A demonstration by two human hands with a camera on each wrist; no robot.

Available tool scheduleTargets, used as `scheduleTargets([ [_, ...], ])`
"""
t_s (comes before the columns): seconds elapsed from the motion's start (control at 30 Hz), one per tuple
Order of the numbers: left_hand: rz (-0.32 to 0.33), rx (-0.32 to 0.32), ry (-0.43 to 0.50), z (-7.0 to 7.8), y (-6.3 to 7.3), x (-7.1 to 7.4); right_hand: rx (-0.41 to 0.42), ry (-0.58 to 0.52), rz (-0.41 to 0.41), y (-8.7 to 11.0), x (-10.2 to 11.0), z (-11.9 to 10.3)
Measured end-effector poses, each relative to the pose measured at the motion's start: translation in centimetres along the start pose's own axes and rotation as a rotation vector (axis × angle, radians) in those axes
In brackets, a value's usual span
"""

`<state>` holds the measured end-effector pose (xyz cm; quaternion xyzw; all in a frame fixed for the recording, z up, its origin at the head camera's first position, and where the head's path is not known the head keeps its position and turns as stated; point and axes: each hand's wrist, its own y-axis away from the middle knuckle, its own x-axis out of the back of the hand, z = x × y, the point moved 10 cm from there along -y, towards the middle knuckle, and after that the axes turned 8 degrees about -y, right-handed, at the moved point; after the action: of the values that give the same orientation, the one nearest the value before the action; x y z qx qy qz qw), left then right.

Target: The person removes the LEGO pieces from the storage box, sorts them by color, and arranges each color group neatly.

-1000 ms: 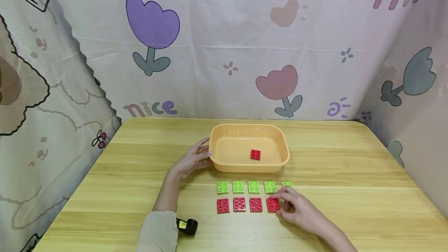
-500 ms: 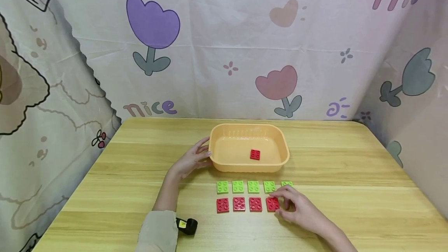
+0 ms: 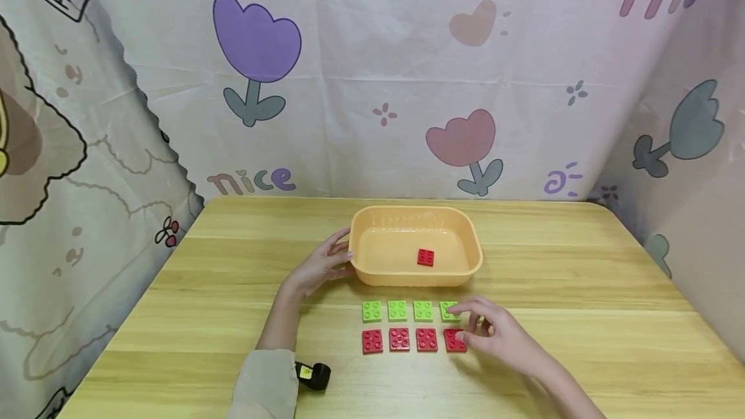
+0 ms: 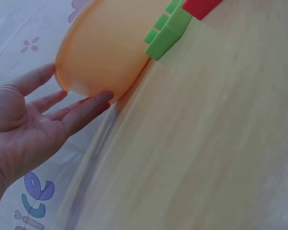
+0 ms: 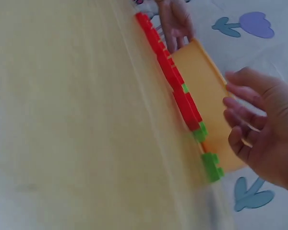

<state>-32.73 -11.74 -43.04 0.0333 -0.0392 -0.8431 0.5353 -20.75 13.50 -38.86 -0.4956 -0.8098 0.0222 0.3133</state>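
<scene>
An orange-yellow plastic basin holds one red toy brick. My left hand rests its extended fingers against the basin's left side. Below the basin run a row of green toy bricks and a row of red toy bricks, studs up. My right hand hovers over the right end of both rows, thumb and index finger apart, nothing between them. In the right wrist view its fingers are loosely bent, and the endmost green brick lies on the table; the hand hides that brick in the head view.
A black wrist-camera mount sticks out beside the left sleeve. The wooden table meets a printed cloth at its back edge, and more cloth hangs at both sides.
My right hand has lifted slightly, and its thumb and index finger have spread from the rightmost red brick. The hand now covers the endmost green brick. My left hand stays at the basin.
</scene>
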Motion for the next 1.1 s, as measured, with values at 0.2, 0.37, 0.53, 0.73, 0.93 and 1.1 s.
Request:
scheduleTargets([
  [0.2,-0.001,-0.001,-0.008,-0.1,-0.1,0.0,0.008,0.075,0.003,-2.1,1.2,-1.1],
  [0.37,0.0,-0.002,-0.018,0.0,0.0,0.0,-0.002,0.089,0.015,-4.8,2.6,-1.6],
  [0.53,0.01,0.006,-0.016,0.0,0.1,0.1,-0.068,0.094,-0.014,-7.9,3.6,-0.4],
  [0.73,0.023,0.017,-0.022,-0.3,0.2,0.2,-0.165,0.114,-0.02,-11.0,3.3,2.2],
  [0.93,0.035,0.02,-0.028,-0.4,0.2,0.4,-0.273,0.172,-0.034,-12.6,2.2,5.0],
  [1.1,0.023,0.011,-0.032,-0.3,0.1,0.2,-0.414,0.272,-0.027,-12.8,2.0,6.8],
])
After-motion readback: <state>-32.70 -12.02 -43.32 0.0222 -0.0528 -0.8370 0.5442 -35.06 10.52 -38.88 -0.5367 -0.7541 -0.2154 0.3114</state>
